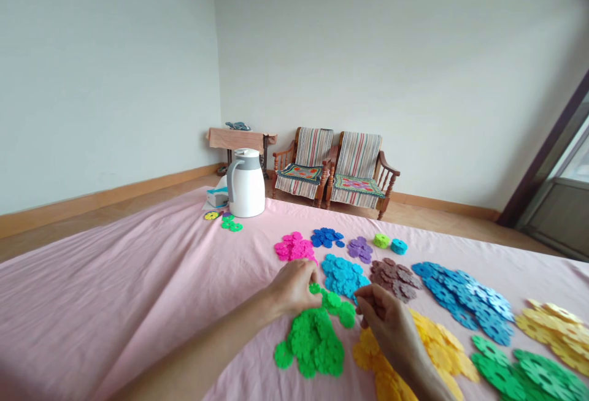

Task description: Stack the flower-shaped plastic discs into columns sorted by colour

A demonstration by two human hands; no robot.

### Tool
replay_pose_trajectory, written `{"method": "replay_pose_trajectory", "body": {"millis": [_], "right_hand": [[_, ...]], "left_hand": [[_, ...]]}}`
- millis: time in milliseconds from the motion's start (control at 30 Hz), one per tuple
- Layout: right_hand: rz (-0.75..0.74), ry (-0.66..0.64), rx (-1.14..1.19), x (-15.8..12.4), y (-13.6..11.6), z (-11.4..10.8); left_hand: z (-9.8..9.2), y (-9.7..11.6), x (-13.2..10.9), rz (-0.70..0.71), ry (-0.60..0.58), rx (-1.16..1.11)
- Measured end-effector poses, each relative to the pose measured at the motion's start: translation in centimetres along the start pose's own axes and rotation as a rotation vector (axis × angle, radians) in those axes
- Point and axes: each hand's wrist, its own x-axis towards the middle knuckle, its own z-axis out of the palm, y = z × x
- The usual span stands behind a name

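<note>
Step in hand: by judgement, handling single discs at the near edge of the work area, with both hands on the pink cloth [184, 278].

Left grip [294, 284]: thumb and forefinger curve around a small green disc [315, 289]; whether they clamp it or only frame it cannot be told.
Right grip [384, 315]: thumb and fingertips are drawn close together; whether a disc is pinched between them cannot be told.

Location of discs: the bright green heap [316, 344] lies on the near side of the left grip, with loose green pieces [338, 307] between the two grips. The light blue heap [343, 273] is just beyond that gap. The yellow heap [444, 349] lies beneath the right wrist. The pink heap [292, 246] is just beyond the left grip; the brown heap [394, 278] is just beyond the right.

Next move: it calls for a fingertip pinch on one thin edge, keeping the right grip clear of the adjacent light blue discs.
</note>
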Motion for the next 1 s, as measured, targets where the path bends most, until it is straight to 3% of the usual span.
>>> {"method": "replay_pose_trajectory", "body": {"millis": [133,233,400,733,1000], "right_hand": [[0.011,-0.001,-0.012,0.0,0.0,0.0],[0.002,-0.001,-0.025,-0.2,-0.3,0.1],[0.000,-0.017,-0.030,-0.2,-0.3,0.1],[-0.002,-0.011,-0.038,-0.4,-0.5,0.1],[-0.009,-0.021,-0.061,-0.4,-0.6,0.2]], "left_hand": [[-2.3,-0.3,-0.4,0.022,0.090,-0.082],[-3.4,-1.2,-1.3,0.065,0.003,-0.102],[-3.2,-2.3,-2.3,0.145,-0.163,-0.035],[-3.1,-1.7,-2.1,0.249,-0.202,-0.011],[-3.9,-2.7,-2.4,0.244,-0.268,-0.017]]}}
